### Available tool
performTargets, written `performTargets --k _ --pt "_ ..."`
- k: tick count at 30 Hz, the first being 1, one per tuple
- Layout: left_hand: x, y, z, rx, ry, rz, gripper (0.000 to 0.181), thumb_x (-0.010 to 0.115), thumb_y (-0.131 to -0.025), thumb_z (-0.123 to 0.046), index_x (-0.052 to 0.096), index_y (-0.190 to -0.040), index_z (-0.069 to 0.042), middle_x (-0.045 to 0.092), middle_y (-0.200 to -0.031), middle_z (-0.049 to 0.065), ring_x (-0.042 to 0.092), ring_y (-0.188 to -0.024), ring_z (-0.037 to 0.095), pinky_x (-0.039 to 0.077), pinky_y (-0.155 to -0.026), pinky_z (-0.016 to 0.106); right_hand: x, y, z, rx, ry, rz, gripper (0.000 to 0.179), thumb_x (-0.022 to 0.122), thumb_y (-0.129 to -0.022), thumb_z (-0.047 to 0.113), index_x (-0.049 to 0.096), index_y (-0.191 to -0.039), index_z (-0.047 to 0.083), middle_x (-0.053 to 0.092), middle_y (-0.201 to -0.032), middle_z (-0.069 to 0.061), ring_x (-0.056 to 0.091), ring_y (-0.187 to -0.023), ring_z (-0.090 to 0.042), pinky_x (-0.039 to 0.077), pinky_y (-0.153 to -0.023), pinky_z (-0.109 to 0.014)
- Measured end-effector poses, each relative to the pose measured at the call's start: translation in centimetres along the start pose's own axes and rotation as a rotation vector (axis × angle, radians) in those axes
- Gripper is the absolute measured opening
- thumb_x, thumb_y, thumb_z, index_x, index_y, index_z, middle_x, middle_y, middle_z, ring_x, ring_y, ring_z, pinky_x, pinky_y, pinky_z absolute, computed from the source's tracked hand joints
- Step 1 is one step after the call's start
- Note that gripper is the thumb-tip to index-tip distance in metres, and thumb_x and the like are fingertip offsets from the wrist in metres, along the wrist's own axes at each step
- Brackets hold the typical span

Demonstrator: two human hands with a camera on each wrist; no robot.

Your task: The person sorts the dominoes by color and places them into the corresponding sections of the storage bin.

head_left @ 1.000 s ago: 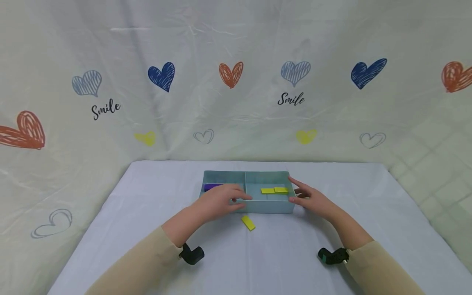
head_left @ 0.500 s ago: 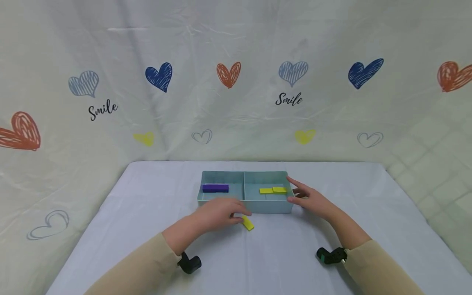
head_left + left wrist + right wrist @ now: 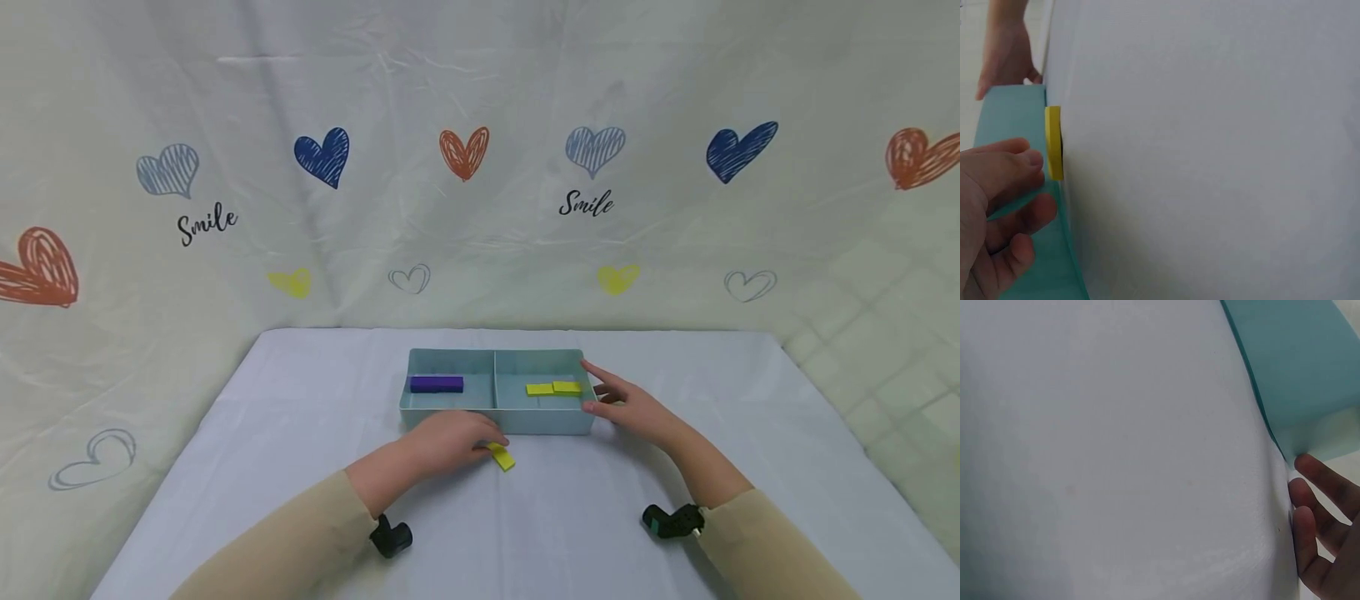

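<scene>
A yellow block (image 3: 502,457), small and flat, lies slantwise on the white cloth in front of a pale teal two-compartment box (image 3: 543,422). My left hand (image 3: 450,442) is at the block's upper left end. In the left wrist view its thumb and fingers (image 3: 1034,157) are bent beside the block (image 3: 1054,144), with no plain pinch on it. My right hand (image 3: 633,408) rests spread fingers against the box's right end; in the right wrist view a fingertip (image 3: 1304,462) touches the bottom corner. Two yellow blocks (image 3: 553,388) lie in the right compartment.
A purple bar-shaped piece (image 3: 437,384) lies in the box's left compartment, across the divider (image 3: 494,379) from the yellow blocks. White cloth (image 3: 570,525) covers the table, and a curtain with printed hearts (image 3: 465,242) hangs behind it.
My left hand has come down from over the box's front wall to the yellow block on the cloth, uncovering the purple piece. The right hand has stayed at the box's end.
</scene>
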State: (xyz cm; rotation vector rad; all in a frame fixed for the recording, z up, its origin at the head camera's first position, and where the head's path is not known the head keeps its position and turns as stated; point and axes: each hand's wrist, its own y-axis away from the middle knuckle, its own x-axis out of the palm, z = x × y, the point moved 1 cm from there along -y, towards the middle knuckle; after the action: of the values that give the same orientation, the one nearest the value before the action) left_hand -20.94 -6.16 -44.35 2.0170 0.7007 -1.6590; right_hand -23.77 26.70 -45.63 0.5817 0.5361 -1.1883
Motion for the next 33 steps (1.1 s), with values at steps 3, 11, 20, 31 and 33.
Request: performTargets --k 3,11,20,31,33 --pt "0.28 -0.18 0.02 0.009 -0.025 -0.001 0.027 0.068 -0.095 -0.020 0.072 -0.121 -0.028 0.067 -0.116 -0.017 0.060 -0.112 0.004 0.047 -0.094 0.023 0.01 -0.08 -0.10 0.000 0.002 -0.001 0.078 0.063 -0.095 0.046 0.021 -0.159 0.033 0.041 -0.148 -0.025 0.044 -0.131 -0.043 0.046 -0.095 -0.057" --pt "0.61 -0.11 -0.27 0.006 -0.040 0.015 0.027 0.069 -0.094 -0.019 0.073 -0.119 -0.029 0.067 -0.111 -0.013 0.061 -0.104 0.004 0.048 -0.090 0.022 0.09 -0.07 -0.25 -0.004 0.005 -0.001 0.079 0.064 -0.094 0.047 0.021 -0.159 0.034 0.042 -0.147 -0.025 0.045 -0.131 -0.043 0.046 -0.095 -0.057" --pt "0.53 0.17 -0.52 -0.005 -0.027 0.030 0.025 0.070 -0.094 -0.021 0.074 -0.117 -0.029 0.066 -0.112 -0.013 0.061 -0.105 0.003 0.048 -0.092 0.023 0.10 -0.05 -0.46 -0.021 0.005 -0.001 0.077 0.063 -0.095 0.046 0.021 -0.159 0.034 0.042 -0.147 -0.025 0.044 -0.131 -0.043 0.045 -0.096 -0.057" --pt "0.75 0.04 -0.77 -0.014 -0.025 0.004 0.026 0.070 -0.093 -0.021 0.074 -0.118 -0.028 0.066 -0.109 -0.013 0.061 -0.101 0.003 0.049 -0.088 0.022 0.11 0.05 -0.42 -0.018 0.004 -0.007 0.077 0.063 -0.095 0.046 0.022 -0.159 0.034 0.043 -0.147 -0.025 0.046 -0.130 -0.042 0.046 -0.095 -0.056" --pt "0.80 0.02 -0.81 -0.016 -0.024 0.001 0.026 0.071 -0.093 -0.021 0.074 -0.118 -0.028 0.066 -0.109 -0.013 0.061 -0.100 0.004 0.049 -0.087 0.022 0.13 0.06 -0.41 -0.019 0.001 -0.006 0.077 0.063 -0.095 0.046 0.022 -0.159 0.035 0.043 -0.147 -0.025 0.045 -0.130 -0.042 0.046 -0.095 -0.056"
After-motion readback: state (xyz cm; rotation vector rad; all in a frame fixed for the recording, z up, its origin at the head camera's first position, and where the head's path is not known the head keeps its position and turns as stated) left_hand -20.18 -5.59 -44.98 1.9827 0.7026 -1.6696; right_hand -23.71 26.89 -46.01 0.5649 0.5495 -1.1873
